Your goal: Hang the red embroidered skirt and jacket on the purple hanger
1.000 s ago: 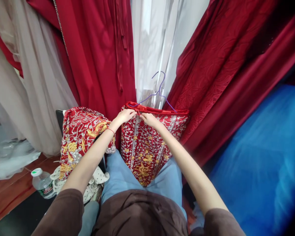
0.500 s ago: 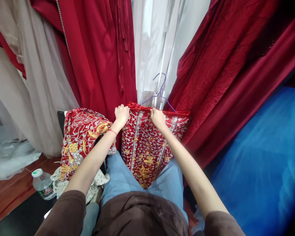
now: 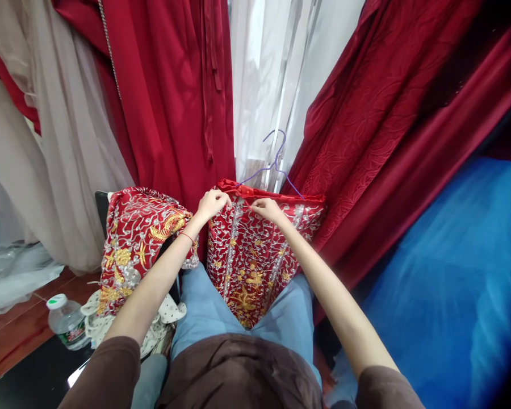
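Note:
A red skirt (image 3: 247, 255) with silver and gold embroidery hangs upright in front of my legs. Its plain red top band (image 3: 276, 197) runs along the lower bar of a purple wire hanger (image 3: 275, 162). My left hand (image 3: 214, 204) pinches at the band's left part, fingers pressed together. Near the band's middle my right hand (image 3: 269, 209) is closed in a pinch too. The gap between both hands is small; whether a thin red tie runs there is hard to make out. To the left lies a matching embroidered garment (image 3: 130, 244), draped over something dark.
Red gowns (image 3: 174, 96) hang at left and a patterned red one (image 3: 378, 113) at right. Blue tulle (image 3: 451, 284) fills the lower right. A water bottle (image 3: 68, 324) stands on a black surface (image 3: 29, 369) beside a white dotted cloth (image 3: 153, 329).
My hands have moved closer together along the red band, and their grip has turned from fists over the edge to fingertip pinches. The skirt stays in place.

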